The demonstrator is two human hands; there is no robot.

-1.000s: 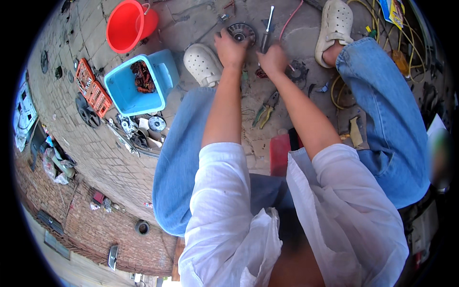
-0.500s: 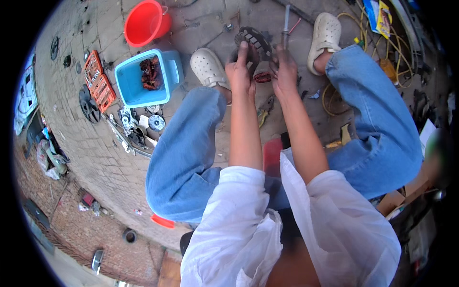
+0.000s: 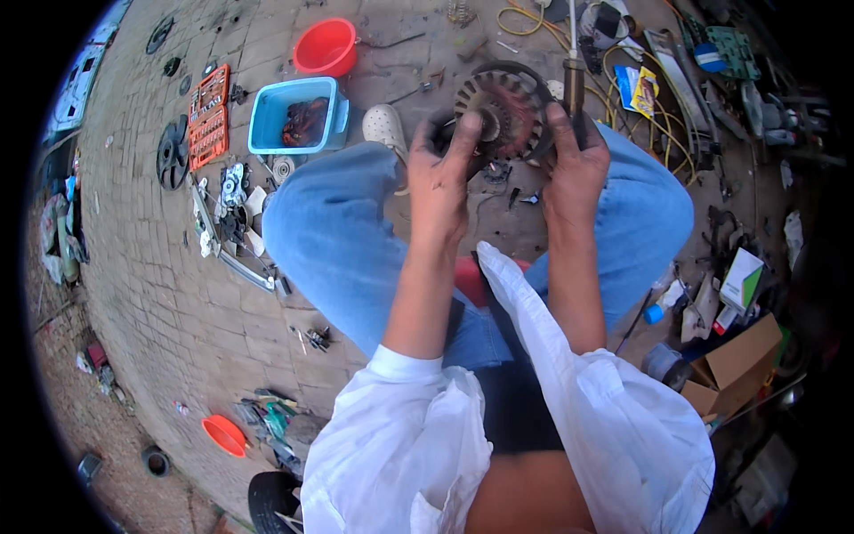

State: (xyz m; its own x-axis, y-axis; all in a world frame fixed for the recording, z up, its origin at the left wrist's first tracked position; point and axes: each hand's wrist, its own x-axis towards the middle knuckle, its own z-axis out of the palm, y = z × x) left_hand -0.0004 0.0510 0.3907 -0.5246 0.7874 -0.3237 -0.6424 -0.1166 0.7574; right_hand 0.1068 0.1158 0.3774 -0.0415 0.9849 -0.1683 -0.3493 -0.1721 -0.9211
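Note:
A dirty round metal part (image 3: 514,114) with a ring of dark teeth and a reddish inside is held up between my knees. It looks like a motor stator, with a dark outer rim around it. My left hand (image 3: 445,156) grips its left edge, thumb lying over the teeth. In my right hand (image 3: 576,151) a screwdriver (image 3: 574,84) stands with its shaft pointing away from me. That hand's thumb and fingertips are also against the right edge of the part. The fingers behind the part are hidden.
At left are a light-blue bin (image 3: 267,147) holding reddish-brown scraps, a red basin (image 3: 327,49), an orange tool case (image 3: 208,120) and a black fan (image 3: 173,153). Yellow cable (image 3: 663,133), metal parts and an open cardboard box (image 3: 737,367) lie at right.
Both hands have brought the round part nearer and tipped its toothed face toward me. The screwdriver stays in the right hand. The view has shifted, showing more ground at right.

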